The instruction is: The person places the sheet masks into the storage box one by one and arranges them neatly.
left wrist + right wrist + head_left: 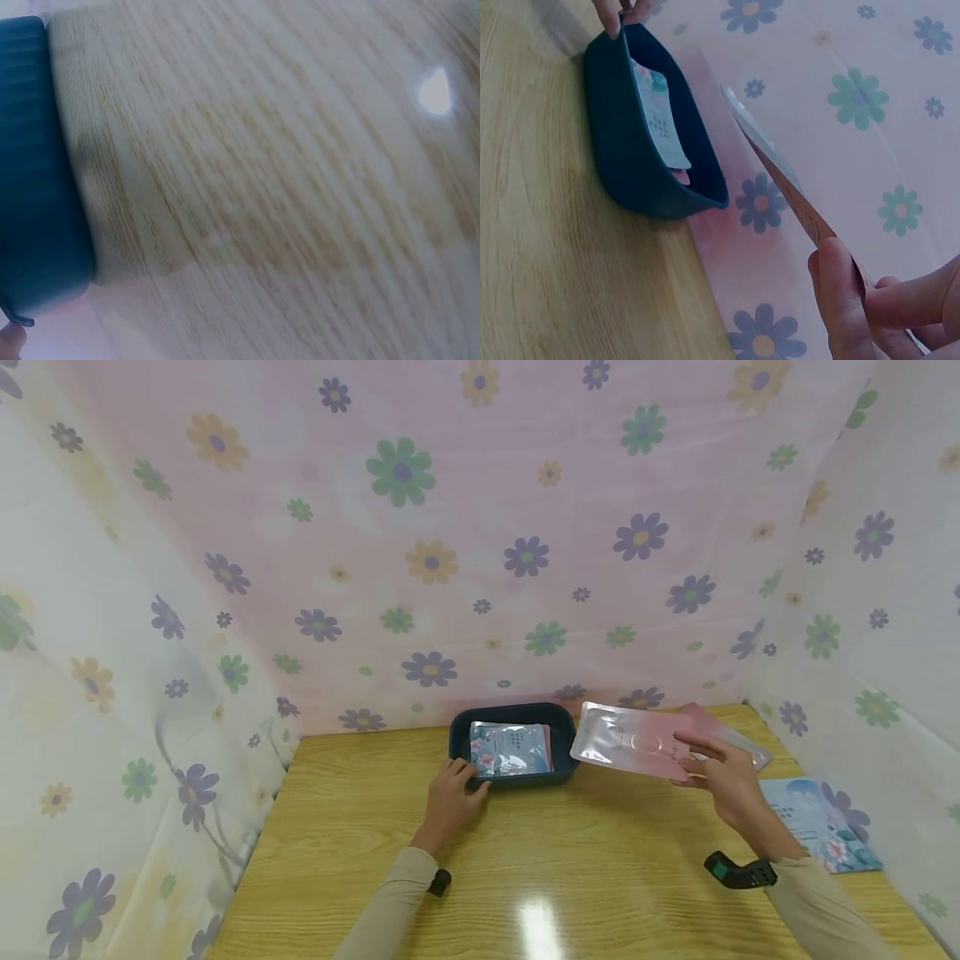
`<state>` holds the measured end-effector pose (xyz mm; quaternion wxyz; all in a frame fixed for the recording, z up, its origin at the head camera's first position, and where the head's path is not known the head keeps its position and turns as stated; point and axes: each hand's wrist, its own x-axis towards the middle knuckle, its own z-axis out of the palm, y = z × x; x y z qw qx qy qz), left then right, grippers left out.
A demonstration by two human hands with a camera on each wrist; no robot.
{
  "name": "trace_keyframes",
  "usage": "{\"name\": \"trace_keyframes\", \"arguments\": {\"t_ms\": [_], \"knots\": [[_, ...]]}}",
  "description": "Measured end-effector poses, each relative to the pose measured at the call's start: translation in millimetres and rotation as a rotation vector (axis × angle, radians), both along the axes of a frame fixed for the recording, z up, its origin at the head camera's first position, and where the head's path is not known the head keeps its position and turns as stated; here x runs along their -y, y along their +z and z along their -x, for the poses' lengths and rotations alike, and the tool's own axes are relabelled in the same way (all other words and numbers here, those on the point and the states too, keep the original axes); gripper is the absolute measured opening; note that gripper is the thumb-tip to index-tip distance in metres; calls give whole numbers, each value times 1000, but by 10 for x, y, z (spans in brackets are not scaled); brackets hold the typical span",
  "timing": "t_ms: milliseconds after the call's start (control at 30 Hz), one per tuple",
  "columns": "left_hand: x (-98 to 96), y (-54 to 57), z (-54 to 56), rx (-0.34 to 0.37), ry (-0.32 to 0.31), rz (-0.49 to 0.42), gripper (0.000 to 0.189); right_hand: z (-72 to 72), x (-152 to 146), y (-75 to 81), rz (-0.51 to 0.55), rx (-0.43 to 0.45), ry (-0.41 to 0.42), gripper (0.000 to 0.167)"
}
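At the back of the table is a dark teal bin (513, 782) with a blue floral face mask sachet (510, 750) lying inside, a pink edge showing beneath it. My left hand (452, 797) pinches the bin's rim at its near left corner; this grip also shows at the top of the right wrist view. To the bin's right, my right hand (723, 777) holds a pink and silver face mask sachet (633, 739) by its pink end, thumb on one side and fingers on the other. Its silver end points toward the bin, raised above the table.
Behind my right hand lies another pink sachet (723, 732). A blue floral sachet (821, 827) rests at the table's right edge, partly behind my right wrist. Flower-print cloth (480, 610) hangs close behind the wooden table (360, 827) and along both sides.
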<state>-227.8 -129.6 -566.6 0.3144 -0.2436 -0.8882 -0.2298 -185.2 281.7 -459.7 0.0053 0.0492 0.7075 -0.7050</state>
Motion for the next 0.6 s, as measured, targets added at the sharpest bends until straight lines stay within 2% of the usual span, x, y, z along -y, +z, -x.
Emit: {"name": "trace_keyframes", "arguments": {"t_ms": [133, 467, 600], "knots": [[15, -17, 8, 11, 2, 9, 21, 55, 110, 6, -2, -12, 32, 44], [25, -38, 26, 61, 12, 17, 20, 212, 370, -11, 139, -40, 77, 41], [34, -61, 40, 61, 16, 14, 20, 260, 466, -2, 136, -21, 83, 46]]}}
